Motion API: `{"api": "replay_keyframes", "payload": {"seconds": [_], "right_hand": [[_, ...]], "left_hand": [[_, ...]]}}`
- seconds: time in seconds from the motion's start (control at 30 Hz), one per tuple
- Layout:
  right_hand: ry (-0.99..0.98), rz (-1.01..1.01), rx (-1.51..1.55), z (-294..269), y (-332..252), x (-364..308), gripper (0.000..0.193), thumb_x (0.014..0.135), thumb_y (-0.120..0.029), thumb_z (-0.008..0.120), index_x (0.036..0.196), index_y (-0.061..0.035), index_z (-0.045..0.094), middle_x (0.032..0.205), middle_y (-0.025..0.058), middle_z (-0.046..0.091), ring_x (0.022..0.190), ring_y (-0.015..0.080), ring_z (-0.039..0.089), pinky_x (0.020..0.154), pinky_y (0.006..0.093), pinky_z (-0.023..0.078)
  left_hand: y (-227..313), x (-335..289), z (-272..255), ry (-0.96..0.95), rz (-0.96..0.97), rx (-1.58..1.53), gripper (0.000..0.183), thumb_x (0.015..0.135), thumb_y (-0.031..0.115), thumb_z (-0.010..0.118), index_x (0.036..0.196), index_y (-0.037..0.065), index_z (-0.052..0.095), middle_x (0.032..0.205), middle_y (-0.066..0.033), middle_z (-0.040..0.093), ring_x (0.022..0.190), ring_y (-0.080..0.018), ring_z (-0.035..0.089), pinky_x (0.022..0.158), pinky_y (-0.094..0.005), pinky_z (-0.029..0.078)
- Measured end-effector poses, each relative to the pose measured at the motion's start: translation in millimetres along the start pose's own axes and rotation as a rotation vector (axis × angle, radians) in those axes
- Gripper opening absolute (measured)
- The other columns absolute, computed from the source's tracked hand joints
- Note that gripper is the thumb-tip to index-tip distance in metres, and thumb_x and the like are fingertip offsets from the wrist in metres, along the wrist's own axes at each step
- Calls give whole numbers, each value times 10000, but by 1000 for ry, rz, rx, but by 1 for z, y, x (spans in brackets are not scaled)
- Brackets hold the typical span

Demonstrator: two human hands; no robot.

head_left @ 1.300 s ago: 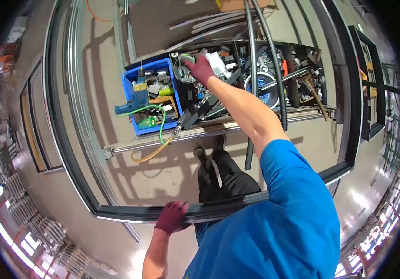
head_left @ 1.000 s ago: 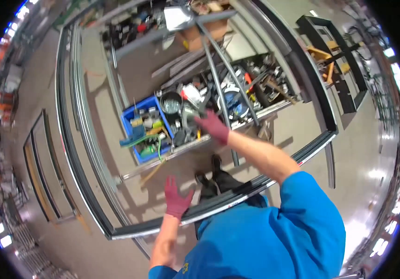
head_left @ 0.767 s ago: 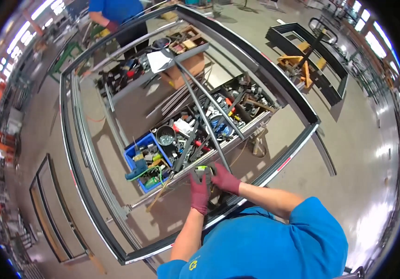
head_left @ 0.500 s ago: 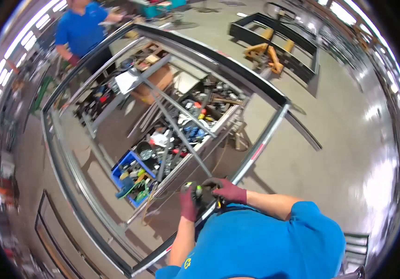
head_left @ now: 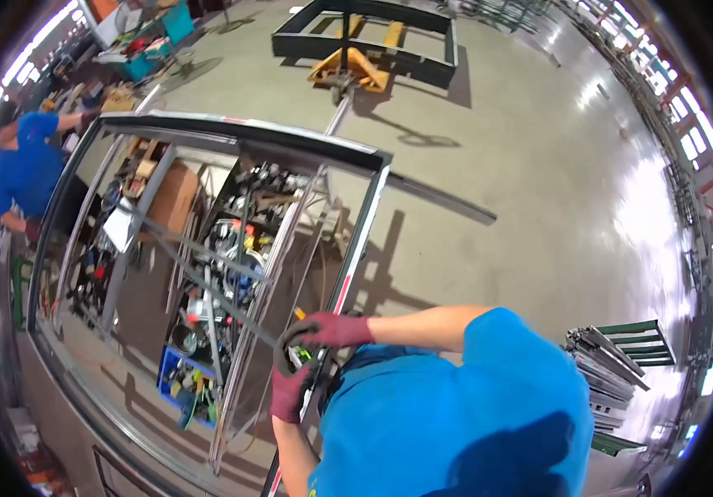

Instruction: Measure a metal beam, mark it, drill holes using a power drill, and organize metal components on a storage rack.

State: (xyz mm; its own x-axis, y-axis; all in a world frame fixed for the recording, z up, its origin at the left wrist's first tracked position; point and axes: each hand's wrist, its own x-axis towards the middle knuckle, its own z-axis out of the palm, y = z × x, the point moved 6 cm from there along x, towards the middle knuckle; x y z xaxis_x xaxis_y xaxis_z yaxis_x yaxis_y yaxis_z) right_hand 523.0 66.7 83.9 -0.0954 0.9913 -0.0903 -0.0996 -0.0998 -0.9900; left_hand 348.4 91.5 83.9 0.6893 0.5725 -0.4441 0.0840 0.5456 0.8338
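Note:
My left hand [head_left: 289,389], in a maroon and black work glove, is closed round a small dark thing with a bright green part [head_left: 301,354]. My right hand [head_left: 335,330], gloved alike, reaches across to it with fingers curled. A short yellow piece [head_left: 300,314] sticks up by the right fingertips; whether it is gripped there I cannot make out. Both hands meet over the near edge of a large black and silver metal frame [head_left: 364,217], close to my body. A thin grey bar [head_left: 240,310] runs from beside my hands across the frame's inside.
Under the frame sits a bench loaded with hardware and tools, with a blue crate [head_left: 167,377]. Another person [head_left: 26,170] in blue stands at the far left corner. A yellow pallet truck [head_left: 348,70] bears a black frame [head_left: 422,62]. Metal profiles [head_left: 609,389] are stacked at right.
The view has swung right, so the frame, bench and other person sit farther left in the picture. My hands stay together at the frame's edge, the right reaching farther over the left.

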Motion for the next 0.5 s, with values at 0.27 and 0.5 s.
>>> {"api": "replay_keyframes", "payload": {"seconds": [0.27, 0.5], "right_hand": [[-10, 100, -79, -56, -1, -13, 278, 981, -290, 688, 1017, -16, 718, 929, 123, 737, 871, 189, 689, 783, 360, 538], [-37, -119, -1064, -168, 37, -36, 348, 937, -224, 612, 1256, -88, 640, 1165, 166, 649, 1079, 331, 628, 874, 472, 520]], "left_hand": [[3, 58, 66, -60, 207, 301, 634, 861, 121, 743, 1443, 62, 498, 1324, -86, 597, 1180, -178, 576, 1004, -341, 466], [-17, 108, 59, -56, -216, 474, 293, 988, 274, 676, 1165, 41, 659, 1019, -41, 676, 916, -140, 623, 800, -319, 512]]}}
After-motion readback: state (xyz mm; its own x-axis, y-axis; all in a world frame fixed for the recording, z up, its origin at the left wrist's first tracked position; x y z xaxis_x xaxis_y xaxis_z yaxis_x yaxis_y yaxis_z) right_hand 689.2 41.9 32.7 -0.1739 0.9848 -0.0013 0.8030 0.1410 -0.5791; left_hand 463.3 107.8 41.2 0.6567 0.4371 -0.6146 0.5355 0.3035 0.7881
